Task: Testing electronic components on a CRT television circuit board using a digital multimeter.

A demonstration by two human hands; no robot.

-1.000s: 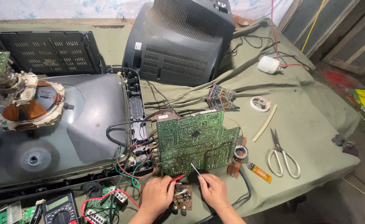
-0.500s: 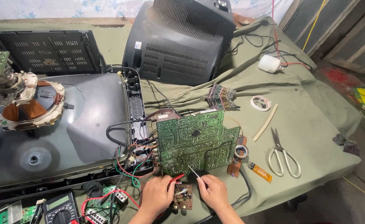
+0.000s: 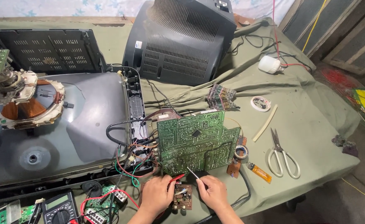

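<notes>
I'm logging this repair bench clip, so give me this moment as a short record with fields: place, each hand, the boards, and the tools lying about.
Place: table under an olive cloth
Left hand: holds a red probe by the small brown board
Right hand: holds a thin metal probe, tip toward the green circuit board
Left side: opened television tube
Behind: black television back cover
Tools: scissors, orange lighter, multimeter

Left hand (image 3: 156,196) curled, right hand (image 3: 212,192) pinching, close together.
</notes>
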